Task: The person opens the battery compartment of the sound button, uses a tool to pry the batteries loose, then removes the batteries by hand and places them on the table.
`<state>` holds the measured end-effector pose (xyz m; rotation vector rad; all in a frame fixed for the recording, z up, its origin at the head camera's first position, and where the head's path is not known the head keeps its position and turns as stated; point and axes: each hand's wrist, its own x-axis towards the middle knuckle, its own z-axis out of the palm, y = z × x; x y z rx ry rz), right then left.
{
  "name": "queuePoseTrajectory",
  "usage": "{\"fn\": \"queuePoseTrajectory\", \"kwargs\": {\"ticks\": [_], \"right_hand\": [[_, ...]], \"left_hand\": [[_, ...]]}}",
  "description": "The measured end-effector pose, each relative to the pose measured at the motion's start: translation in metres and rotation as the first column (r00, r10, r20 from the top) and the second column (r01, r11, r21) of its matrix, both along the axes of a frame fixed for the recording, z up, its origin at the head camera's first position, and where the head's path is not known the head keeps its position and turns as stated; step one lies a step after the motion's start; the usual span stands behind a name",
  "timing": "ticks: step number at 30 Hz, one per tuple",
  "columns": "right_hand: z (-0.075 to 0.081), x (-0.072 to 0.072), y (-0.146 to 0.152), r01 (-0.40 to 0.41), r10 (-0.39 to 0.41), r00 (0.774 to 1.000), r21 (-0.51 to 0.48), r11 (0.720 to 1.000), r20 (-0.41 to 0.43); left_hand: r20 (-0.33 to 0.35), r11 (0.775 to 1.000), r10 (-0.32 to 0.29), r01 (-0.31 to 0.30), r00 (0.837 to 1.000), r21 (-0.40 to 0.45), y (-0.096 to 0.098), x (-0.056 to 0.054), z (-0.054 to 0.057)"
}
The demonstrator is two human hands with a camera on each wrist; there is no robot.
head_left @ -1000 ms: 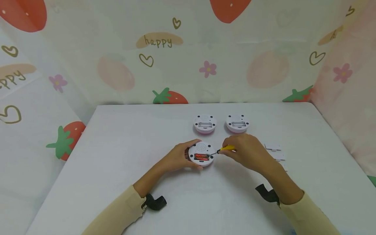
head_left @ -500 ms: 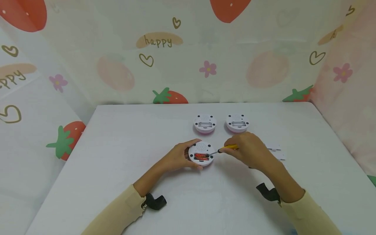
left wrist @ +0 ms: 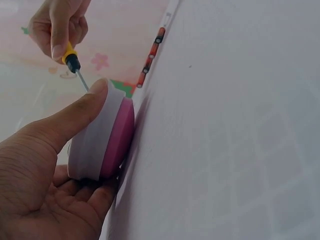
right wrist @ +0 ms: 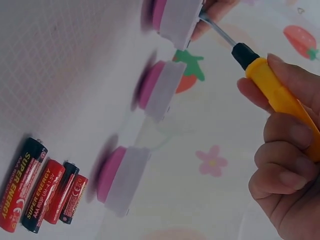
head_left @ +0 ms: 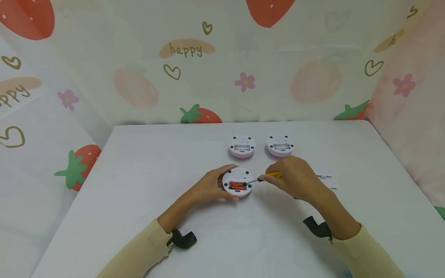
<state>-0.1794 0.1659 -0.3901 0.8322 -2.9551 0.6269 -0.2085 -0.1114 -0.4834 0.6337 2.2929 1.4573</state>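
A round white-and-pink device (head_left: 238,173) lies with its white underside up, and two red AAA batteries (head_left: 238,186) sit side by side in its uncovered compartment. My left hand (head_left: 210,187) grips the rim, thumb on the near side and fingers around the far side. In my right hand (head_left: 293,177) is a yellow-handled screwdriver (right wrist: 282,95), pinched by thumb and fingers. Its metal shaft (head_left: 253,181) slants down to the right end of the compartment, at the batteries' ends. Exactly what the tip touches is too small to tell.
Behind stand two similar devices (head_left: 242,147) (head_left: 280,146), their battery compartments uncovered and without batteries. White plastic covers (head_left: 328,182) lie right, partly behind my right hand. Several loose red-and-black AAA batteries (right wrist: 20,185) lie on the white table (head_left: 156,154) in the right wrist view.
Over the last second my right hand has shifted slightly right with the screwdriver, its tip staying at the compartment's right end. My left hand and the device keep their place.
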Motion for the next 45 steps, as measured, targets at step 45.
{"fn": "queuePoseTrajectory", "kwargs": {"ticks": [45], "right_hand": [[0.004, 0.013, -0.006, -0.026, 0.028, 0.998, 0.031, 0.999, -0.055]], "left_hand": [[-0.006, 1.0, -0.005, 0.005, 1.0, 0.024, 0.0, 0.003, -0.002]]}}
